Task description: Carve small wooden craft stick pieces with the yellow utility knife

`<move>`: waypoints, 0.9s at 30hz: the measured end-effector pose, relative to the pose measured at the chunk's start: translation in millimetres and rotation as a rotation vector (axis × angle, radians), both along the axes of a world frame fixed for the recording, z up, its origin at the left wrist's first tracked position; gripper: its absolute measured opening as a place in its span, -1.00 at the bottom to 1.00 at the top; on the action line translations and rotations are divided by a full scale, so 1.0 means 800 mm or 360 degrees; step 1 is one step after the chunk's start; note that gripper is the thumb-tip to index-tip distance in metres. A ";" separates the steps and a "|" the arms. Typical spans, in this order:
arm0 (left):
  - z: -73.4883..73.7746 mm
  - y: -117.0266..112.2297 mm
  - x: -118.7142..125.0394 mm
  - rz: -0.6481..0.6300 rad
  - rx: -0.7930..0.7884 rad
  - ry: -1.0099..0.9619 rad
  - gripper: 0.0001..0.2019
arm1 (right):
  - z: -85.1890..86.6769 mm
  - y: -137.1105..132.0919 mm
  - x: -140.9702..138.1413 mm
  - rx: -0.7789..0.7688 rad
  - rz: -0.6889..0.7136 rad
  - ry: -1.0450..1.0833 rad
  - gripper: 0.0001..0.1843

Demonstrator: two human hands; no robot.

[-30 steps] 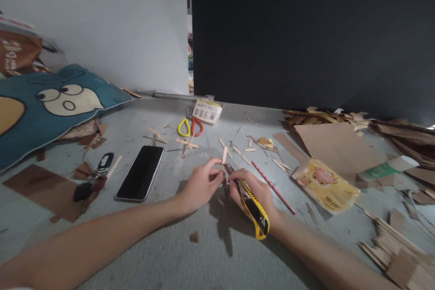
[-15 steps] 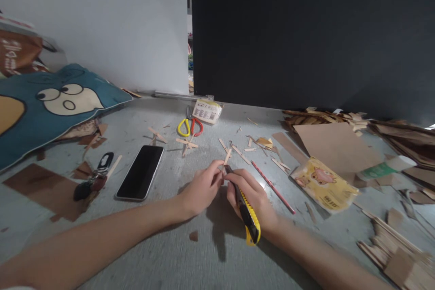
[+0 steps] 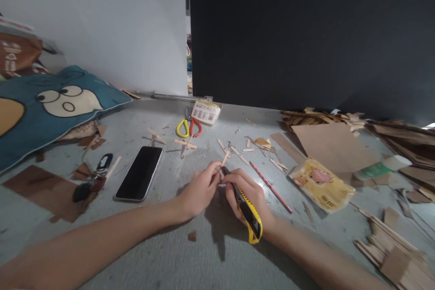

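Observation:
My left hand (image 3: pixel 200 189) pinches a short wooden stick (image 3: pixel 224 159) at its lower end, and the stick points up and away from me. My right hand (image 3: pixel 250 198) is wrapped round a yellow and black utility knife (image 3: pixel 247 210). The knife's tip rests against the base of the stick, right where my two hands meet. Both hands rest low over the grey surface (image 3: pixel 204 253).
A black phone (image 3: pixel 139 173) lies left of my hands, with keys (image 3: pixel 91 181) beyond it. Scissors (image 3: pixel 189 128), a red pencil (image 3: pixel 271 186), a yellow packet (image 3: pixel 322 184) and loose sticks are scattered ahead. Cardboard and stick piles (image 3: pixel 390 249) fill the right. A blue cushion (image 3: pixel 50 104) lies at the left.
My right hand has turned the knife so its yellow end swings left and nearer me. The stick has tilted a little to the right. Both hands stay together in the same spot.

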State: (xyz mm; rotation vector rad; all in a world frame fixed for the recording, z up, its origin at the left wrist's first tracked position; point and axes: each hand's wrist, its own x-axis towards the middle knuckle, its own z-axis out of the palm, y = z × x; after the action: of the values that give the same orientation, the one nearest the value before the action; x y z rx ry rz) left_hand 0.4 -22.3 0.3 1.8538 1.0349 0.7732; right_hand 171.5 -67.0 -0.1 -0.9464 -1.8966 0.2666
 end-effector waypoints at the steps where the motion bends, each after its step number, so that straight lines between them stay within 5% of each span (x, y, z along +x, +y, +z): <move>1: 0.000 0.000 0.000 0.0006 0.0007 0.0007 -0.73 | 0.000 0.000 0.000 0.0000 0.0007 0.0012 -0.80; 15: 0.001 0.008 0.003 0.0147 -0.0111 -0.0085 -0.80 | -0.007 -0.006 0.002 0.0315 -0.0104 -0.0047 -0.75; 27: -0.004 0.010 0.002 -0.0013 -0.0255 -0.0353 -0.64 | -0.008 0.003 0.001 0.0114 -0.0050 0.0097 -0.73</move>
State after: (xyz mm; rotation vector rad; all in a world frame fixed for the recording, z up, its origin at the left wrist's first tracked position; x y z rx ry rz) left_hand 2.2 -14.1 -2.9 1.5958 0.9189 0.8449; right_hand 172.3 -64.2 -6.8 -0.9094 -1.8223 0.2049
